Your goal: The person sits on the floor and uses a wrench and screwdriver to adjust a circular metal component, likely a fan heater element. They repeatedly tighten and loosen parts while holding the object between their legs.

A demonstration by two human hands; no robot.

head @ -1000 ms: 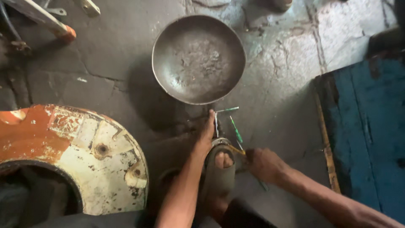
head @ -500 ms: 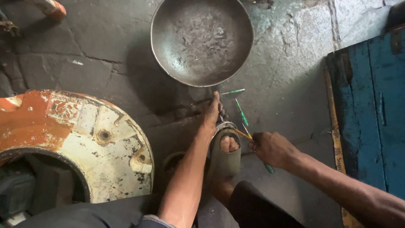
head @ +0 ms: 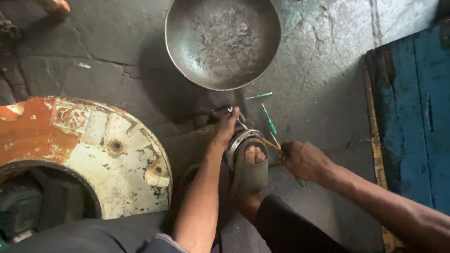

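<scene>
A round metal ring (head: pixel 235 143) lies on the stone floor, pinned under my sandalled foot (head: pixel 251 164). My left hand (head: pixel 226 127) grips the ring's far left edge, and a small metal piece (head: pixel 233 110) shows at its fingertips. My right hand (head: pixel 304 161) is closed on a thin tool (head: pixel 271 144) whose yellowish tip touches the ring's right side. Two green-handled screwdrivers (head: pixel 268 119) (head: pixel 259 95) lie on the floor just beyond the ring.
A wide dented metal bowl (head: pixel 222 42) sits on the floor ahead. A large round, rusty white-and-orange machine cover (head: pixel 93 150) fills the left side. A blue wooden board (head: pixel 417 117) runs along the right. The cracked floor (head: pixel 323 93) lies between them.
The view has drifted, so the bowl sits higher in frame. Both hands stay at the ring; the right hand has shifted slightly with its tool.
</scene>
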